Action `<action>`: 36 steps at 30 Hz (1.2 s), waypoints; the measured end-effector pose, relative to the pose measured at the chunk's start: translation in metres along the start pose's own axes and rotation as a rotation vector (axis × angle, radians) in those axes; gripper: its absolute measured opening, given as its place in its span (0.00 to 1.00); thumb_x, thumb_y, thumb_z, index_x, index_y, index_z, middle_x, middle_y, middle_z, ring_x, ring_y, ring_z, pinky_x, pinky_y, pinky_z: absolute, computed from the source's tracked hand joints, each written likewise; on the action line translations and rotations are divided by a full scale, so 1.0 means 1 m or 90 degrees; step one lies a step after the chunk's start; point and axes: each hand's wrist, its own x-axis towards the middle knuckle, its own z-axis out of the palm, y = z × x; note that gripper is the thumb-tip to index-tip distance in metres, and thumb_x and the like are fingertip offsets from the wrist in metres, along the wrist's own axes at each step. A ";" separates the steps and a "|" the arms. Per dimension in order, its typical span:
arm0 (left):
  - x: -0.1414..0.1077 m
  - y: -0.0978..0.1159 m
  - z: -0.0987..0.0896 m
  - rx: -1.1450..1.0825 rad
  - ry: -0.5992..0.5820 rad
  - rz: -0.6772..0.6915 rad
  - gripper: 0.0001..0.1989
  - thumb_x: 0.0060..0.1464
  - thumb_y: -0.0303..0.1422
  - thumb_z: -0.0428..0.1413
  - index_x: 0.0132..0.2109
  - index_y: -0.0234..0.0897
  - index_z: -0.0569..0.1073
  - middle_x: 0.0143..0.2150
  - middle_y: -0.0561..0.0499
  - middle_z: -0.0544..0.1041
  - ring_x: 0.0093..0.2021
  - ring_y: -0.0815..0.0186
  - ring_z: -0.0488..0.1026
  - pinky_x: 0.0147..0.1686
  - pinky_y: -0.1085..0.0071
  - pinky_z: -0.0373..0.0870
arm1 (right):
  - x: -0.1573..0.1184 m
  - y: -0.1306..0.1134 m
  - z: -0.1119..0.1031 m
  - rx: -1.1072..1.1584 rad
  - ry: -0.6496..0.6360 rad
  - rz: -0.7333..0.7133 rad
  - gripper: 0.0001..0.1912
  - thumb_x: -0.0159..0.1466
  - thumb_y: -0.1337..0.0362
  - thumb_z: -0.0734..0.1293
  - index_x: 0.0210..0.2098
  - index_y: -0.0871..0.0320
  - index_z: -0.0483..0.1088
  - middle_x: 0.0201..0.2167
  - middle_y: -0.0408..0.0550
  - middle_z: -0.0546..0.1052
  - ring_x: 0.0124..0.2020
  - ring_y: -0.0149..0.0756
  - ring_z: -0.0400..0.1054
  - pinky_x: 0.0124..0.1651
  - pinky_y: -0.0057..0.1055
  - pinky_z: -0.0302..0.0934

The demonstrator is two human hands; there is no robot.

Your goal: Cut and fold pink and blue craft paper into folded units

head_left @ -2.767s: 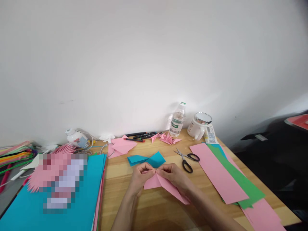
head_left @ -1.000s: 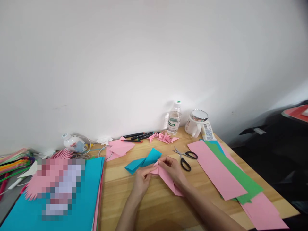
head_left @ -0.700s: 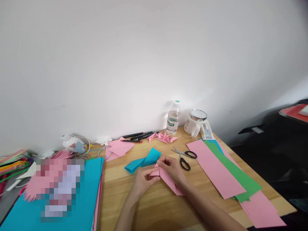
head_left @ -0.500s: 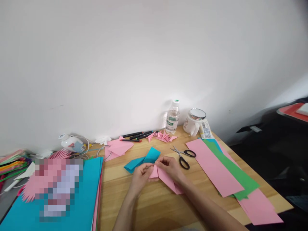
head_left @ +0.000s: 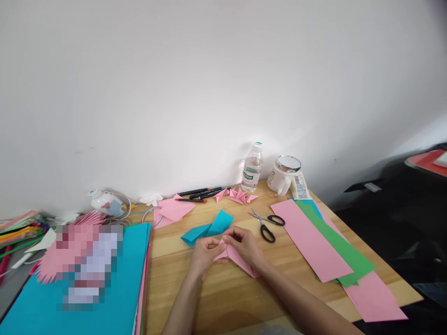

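A folded pink paper (head_left: pixel 240 264) is pinched between both hands near the table's middle. My left hand (head_left: pixel 206 253) grips its left corner, fingers closed. On the paper's top point, my right hand (head_left: pixel 243 243) closes thumb and fingers, and the paper's long part runs down to the right beneath it. Just behind the hands lies a folded blue paper strip (head_left: pixel 220 222). Black-handled scissors (head_left: pixel 267 225) rest partly open to the right of my right hand.
Pink strips (head_left: pixel 310 239) and a green sheet (head_left: pixel 359 265) lie at right. Along the wall stand a bottle (head_left: pixel 252 170), a mug (head_left: pixel 283 176), pens (head_left: pixel 193 191) and small pink folded pieces (head_left: pixel 239 196). Blue sheets (head_left: pixel 120 279) are stacked at left.
Both hands have shifted slightly and the pink paper has turned a little between them, its lower right end now showing less. The whole view has moved slightly.
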 end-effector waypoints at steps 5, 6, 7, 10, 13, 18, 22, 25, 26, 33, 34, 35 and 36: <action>-0.002 0.002 -0.001 -0.016 -0.002 -0.012 0.19 0.29 0.43 0.67 0.27 0.33 0.77 0.28 0.49 0.78 0.27 0.64 0.74 0.30 0.64 0.74 | -0.003 0.002 0.001 -0.050 0.028 -0.054 0.08 0.55 0.61 0.67 0.24 0.59 0.71 0.23 0.45 0.73 0.27 0.33 0.64 0.31 0.29 0.57; -0.002 0.002 -0.001 -0.019 -0.001 -0.014 0.19 0.29 0.43 0.67 0.27 0.33 0.77 0.28 0.49 0.78 0.27 0.64 0.74 0.30 0.64 0.74 | -0.004 0.003 0.002 -0.058 0.037 -0.068 0.08 0.55 0.61 0.67 0.24 0.59 0.71 0.23 0.45 0.73 0.26 0.33 0.64 0.30 0.28 0.57; -0.002 0.002 -0.001 -0.023 0.000 -0.015 0.20 0.28 0.43 0.67 0.27 0.33 0.77 0.28 0.49 0.78 0.27 0.65 0.73 0.30 0.64 0.74 | -0.004 0.004 0.002 -0.062 0.044 -0.078 0.08 0.56 0.61 0.67 0.24 0.59 0.71 0.23 0.45 0.73 0.26 0.33 0.64 0.30 0.28 0.57; -0.002 0.002 0.000 -0.033 0.004 -0.018 0.20 0.27 0.43 0.68 0.26 0.33 0.76 0.27 0.50 0.77 0.26 0.66 0.72 0.30 0.64 0.74 | -0.005 0.008 0.003 -0.067 0.057 -0.093 0.08 0.56 0.60 0.67 0.25 0.58 0.72 0.24 0.45 0.73 0.26 0.33 0.65 0.30 0.28 0.58; -0.003 0.003 0.000 -0.040 -0.001 -0.022 0.19 0.27 0.42 0.68 0.25 0.32 0.76 0.26 0.50 0.76 0.27 0.66 0.72 0.30 0.65 0.74 | -0.004 0.012 0.003 -0.066 0.060 -0.102 0.08 0.56 0.59 0.68 0.29 0.58 0.73 0.26 0.46 0.75 0.28 0.35 0.67 0.31 0.29 0.60; -0.007 0.011 -0.001 -0.051 -0.044 -0.036 0.20 0.32 0.44 0.66 0.29 0.32 0.78 0.30 0.48 0.77 0.33 0.62 0.73 0.33 0.65 0.73 | -0.001 0.016 0.001 -0.067 0.051 -0.108 0.09 0.55 0.58 0.68 0.29 0.57 0.74 0.26 0.46 0.75 0.28 0.35 0.68 0.31 0.29 0.60; -0.010 0.016 -0.002 -0.064 -0.079 -0.050 0.21 0.34 0.45 0.65 0.32 0.31 0.78 0.30 0.46 0.78 0.33 0.62 0.73 0.35 0.63 0.72 | 0.000 0.016 -0.001 -0.060 0.044 -0.100 0.09 0.55 0.57 0.68 0.29 0.57 0.74 0.26 0.46 0.75 0.28 0.35 0.68 0.31 0.29 0.61; -0.009 0.015 -0.002 -0.073 -0.085 -0.053 0.19 0.33 0.43 0.66 0.30 0.31 0.78 0.28 0.47 0.77 0.31 0.64 0.72 0.35 0.64 0.72 | 0.000 0.015 -0.001 -0.055 0.038 -0.095 0.09 0.55 0.58 0.68 0.29 0.58 0.75 0.27 0.47 0.76 0.29 0.35 0.68 0.32 0.29 0.61; -0.009 0.015 -0.001 -0.074 -0.085 -0.051 0.19 0.32 0.43 0.66 0.29 0.31 0.78 0.28 0.47 0.77 0.31 0.64 0.72 0.34 0.65 0.72 | 0.000 0.015 -0.001 -0.055 0.035 -0.094 0.09 0.55 0.59 0.68 0.28 0.58 0.75 0.27 0.47 0.75 0.29 0.35 0.68 0.32 0.29 0.60; -0.007 0.013 0.000 -0.064 -0.082 -0.037 0.19 0.31 0.42 0.67 0.29 0.31 0.79 0.28 0.47 0.78 0.31 0.63 0.72 0.34 0.65 0.72 | -0.002 0.010 0.000 -0.051 0.037 -0.092 0.07 0.55 0.61 0.68 0.28 0.58 0.75 0.26 0.46 0.75 0.28 0.35 0.66 0.30 0.29 0.58; -0.007 0.014 0.000 -0.060 -0.080 -0.035 0.19 0.32 0.42 0.67 0.29 0.31 0.79 0.28 0.47 0.78 0.31 0.63 0.73 0.34 0.65 0.72 | -0.002 0.009 0.001 -0.051 0.037 -0.093 0.06 0.55 0.61 0.68 0.27 0.58 0.75 0.26 0.46 0.75 0.28 0.34 0.66 0.30 0.28 0.58; -0.007 0.014 0.000 -0.057 -0.077 -0.033 0.18 0.32 0.42 0.67 0.29 0.31 0.79 0.28 0.47 0.78 0.31 0.63 0.73 0.34 0.64 0.72 | -0.002 0.009 0.001 -0.052 0.038 -0.094 0.06 0.55 0.62 0.68 0.27 0.58 0.75 0.26 0.46 0.75 0.28 0.34 0.66 0.30 0.28 0.58; -0.008 0.013 0.000 -0.053 -0.074 -0.032 0.18 0.32 0.42 0.67 0.29 0.32 0.79 0.28 0.47 0.78 0.31 0.63 0.73 0.34 0.64 0.72 | -0.002 0.008 0.001 -0.052 0.038 -0.093 0.06 0.55 0.62 0.68 0.27 0.58 0.75 0.26 0.46 0.75 0.28 0.34 0.66 0.30 0.28 0.58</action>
